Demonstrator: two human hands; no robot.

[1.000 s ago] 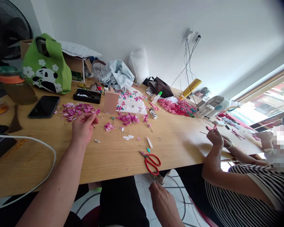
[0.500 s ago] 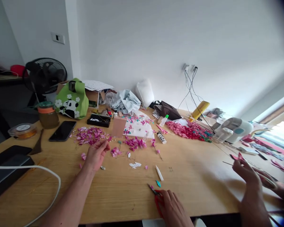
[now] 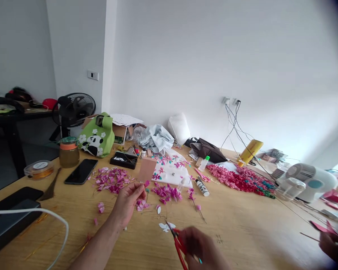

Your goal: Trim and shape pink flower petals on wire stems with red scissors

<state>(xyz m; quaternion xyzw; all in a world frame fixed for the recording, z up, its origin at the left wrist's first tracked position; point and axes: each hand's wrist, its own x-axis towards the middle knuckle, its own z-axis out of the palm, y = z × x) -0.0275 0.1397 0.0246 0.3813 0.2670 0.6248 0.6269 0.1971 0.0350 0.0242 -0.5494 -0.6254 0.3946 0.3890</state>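
My left hand [image 3: 129, 202] is closed in a pinch on a small pink petal [image 3: 147, 183], raised over the table. My right hand [image 3: 201, 245], slightly blurred, is wrapped round red-handled scissors [image 3: 178, 245]. Their tips point up and left, close by several white leaf-shaped pieces [image 3: 165, 227]. Below the left hand's fingertips are loose pink petals [image 3: 142, 204]. A larger petal pile [image 3: 111, 180] lies behind that hand, and another pink cluster [image 3: 167, 193] is to its right. A teal piece [image 3: 199, 260] is mostly covered by my right hand.
A phone [image 3: 81, 171], a lidded jar [image 3: 69, 153] and a round clear case [image 3: 39, 169] stand left. Farther back are a black tray [image 3: 124, 160] and a flower-covered white sheet [image 3: 169, 170]. A glue bottle [image 3: 202, 187] lies right of centre. Another person's hand [image 3: 331, 245] holds something pink far right.
My right hand has lifted the scissors from the table's front edge and brought them up toward the left hand. The view has shifted. The white pen-like tube is now out of sight.
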